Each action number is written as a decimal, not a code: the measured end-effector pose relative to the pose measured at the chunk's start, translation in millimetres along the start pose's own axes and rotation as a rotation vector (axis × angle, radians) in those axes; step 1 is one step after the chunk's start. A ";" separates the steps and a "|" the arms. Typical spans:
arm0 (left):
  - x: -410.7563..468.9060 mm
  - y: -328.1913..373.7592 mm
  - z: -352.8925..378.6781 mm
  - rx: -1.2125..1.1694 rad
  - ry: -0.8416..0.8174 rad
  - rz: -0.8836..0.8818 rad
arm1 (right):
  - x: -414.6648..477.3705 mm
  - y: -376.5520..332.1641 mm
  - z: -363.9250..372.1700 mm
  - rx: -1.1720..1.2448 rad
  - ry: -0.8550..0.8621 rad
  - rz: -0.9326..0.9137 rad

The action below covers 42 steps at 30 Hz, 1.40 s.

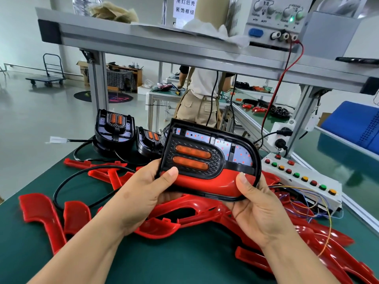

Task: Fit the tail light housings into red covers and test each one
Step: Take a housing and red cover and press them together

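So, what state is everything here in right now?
Housing: held up, red cover fitted along its lower edge.
Left hand: grips the housing.
Right hand: grips the housing.
Spare housings: upright on table, no covers.
Loose covers: lying on table.
Power supply: green lamp lit.

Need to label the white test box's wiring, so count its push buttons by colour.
Red buttons: 5
Green buttons: 3
Yellow buttons: 3
Total: 11
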State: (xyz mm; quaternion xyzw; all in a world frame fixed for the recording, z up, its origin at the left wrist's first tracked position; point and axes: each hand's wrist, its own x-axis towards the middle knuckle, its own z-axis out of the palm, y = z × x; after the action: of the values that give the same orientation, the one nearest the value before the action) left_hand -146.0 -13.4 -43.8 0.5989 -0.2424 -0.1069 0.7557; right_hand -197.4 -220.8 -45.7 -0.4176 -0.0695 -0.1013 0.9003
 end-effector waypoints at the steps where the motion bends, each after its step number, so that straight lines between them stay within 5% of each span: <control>1: 0.4 0.0 -0.2 -0.003 0.002 0.000 | 0.0 0.2 -0.1 0.002 -0.004 -0.003; 19: 1.6 8.9 -5.1 -0.058 -0.051 -0.088 | 1.8 -0.3 0.3 0.004 0.046 0.023; 22: -0.9 20.6 -13.1 0.081 -0.030 -0.114 | 1.7 1.8 5.5 0.021 0.088 0.012; 28: -4.4 51.8 -71.5 0.427 0.442 -0.142 | 2.8 1.3 8.2 0.016 0.097 -0.008; 33: -30.9 64.0 -116.0 1.031 0.416 -0.452 | 1.7 4.6 9.3 0.016 0.081 0.002; 37: -64.4 59.0 -111.8 1.163 0.553 -0.552 | 1.4 5.1 9.2 0.026 0.074 0.018; 42: -76.2 21.1 -71.2 1.475 0.330 -0.704 | -0.5 6.9 10.3 0.016 0.064 0.040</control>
State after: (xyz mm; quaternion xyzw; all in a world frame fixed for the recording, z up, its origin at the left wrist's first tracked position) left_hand -179.0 87.3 -53.5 0.9890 0.0649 -0.0614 0.1177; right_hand -196.7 -208.5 -44.3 -0.4080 -0.0331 -0.0958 0.9073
